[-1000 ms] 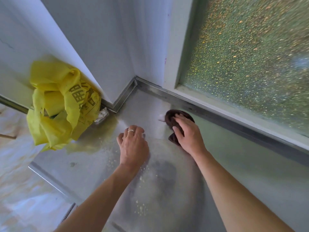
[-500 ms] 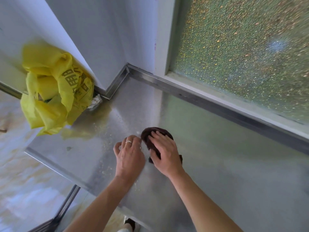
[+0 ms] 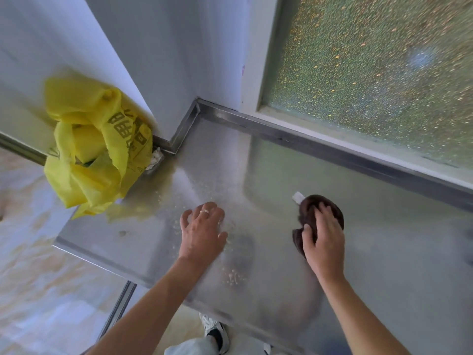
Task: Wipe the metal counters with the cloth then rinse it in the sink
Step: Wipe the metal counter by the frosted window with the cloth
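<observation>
A dark brown cloth [image 3: 309, 206] with a small white tag lies bunched on the metal counter [image 3: 384, 252], right of centre. My right hand [image 3: 323, 237] presses down on it with fingers curled over the cloth. My left hand [image 3: 202, 231], wearing a ring, rests flat on the counter to the left, fingers spread, holding nothing. Pale crumbs and wet specks [image 3: 234, 276] dot the metal around and below the left hand. No sink is in view.
A yellow plastic bag [image 3: 94, 149] sits at the counter's left corner against the white wall, with a crumpled white scrap [image 3: 156, 160] beside it. A frosted window [image 3: 371, 73] and a raised metal lip [image 3: 332, 149] border the back. The counter's front edge [image 3: 97, 260] drops to the floor.
My right hand has slid the cloth to the right across the counter, away from my left hand. The left hand has stayed flat near the crumbs.
</observation>
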The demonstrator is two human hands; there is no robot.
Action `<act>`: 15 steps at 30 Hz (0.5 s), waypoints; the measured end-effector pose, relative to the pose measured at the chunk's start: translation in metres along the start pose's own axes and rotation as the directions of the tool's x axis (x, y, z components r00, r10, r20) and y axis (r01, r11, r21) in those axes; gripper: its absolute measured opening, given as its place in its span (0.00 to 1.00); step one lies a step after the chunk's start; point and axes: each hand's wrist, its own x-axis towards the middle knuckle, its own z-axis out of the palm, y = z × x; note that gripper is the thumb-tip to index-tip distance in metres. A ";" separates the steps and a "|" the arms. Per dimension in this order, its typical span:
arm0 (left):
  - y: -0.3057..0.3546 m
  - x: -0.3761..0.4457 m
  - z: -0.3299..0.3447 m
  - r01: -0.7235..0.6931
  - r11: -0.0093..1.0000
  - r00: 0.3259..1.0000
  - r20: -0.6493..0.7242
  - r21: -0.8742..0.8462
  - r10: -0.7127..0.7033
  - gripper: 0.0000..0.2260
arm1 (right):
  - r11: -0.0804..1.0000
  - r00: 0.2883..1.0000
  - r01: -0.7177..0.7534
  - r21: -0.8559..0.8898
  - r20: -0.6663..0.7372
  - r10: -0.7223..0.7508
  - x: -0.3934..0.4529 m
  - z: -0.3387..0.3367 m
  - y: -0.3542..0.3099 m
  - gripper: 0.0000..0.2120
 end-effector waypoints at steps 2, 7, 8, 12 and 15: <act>0.001 0.000 0.000 0.014 1.000 1.000 -0.006 -0.013 -0.014 0.14 | 0.998 0.998 -0.057 -0.005 -0.012 0.057 0.000 0.010 -0.015 0.23; 0.005 0.001 -0.001 0.045 0.999 0.999 -0.007 -0.004 -0.045 0.15 | 0.992 0.995 0.065 0.111 0.067 -0.072 -0.003 0.035 -0.085 0.25; 0.007 0.001 -0.001 0.055 0.998 0.998 -0.007 0.007 -0.055 0.15 | 0.986 0.990 0.087 0.145 0.097 -0.102 -0.005 0.040 -0.101 0.25; 0.013 0.001 -0.002 0.075 0.995 0.997 -0.013 0.061 -0.075 0.16 | 0.940 0.944 0.194 0.281 0.206 -0.256 -0.007 0.055 -0.137 0.27; 0.017 -0.001 -0.003 0.095 0.992 0.996 -0.005 0.080 -0.094 0.18 | 0.891 0.925 0.163 0.423 0.247 -0.287 0.003 0.044 -0.128 0.25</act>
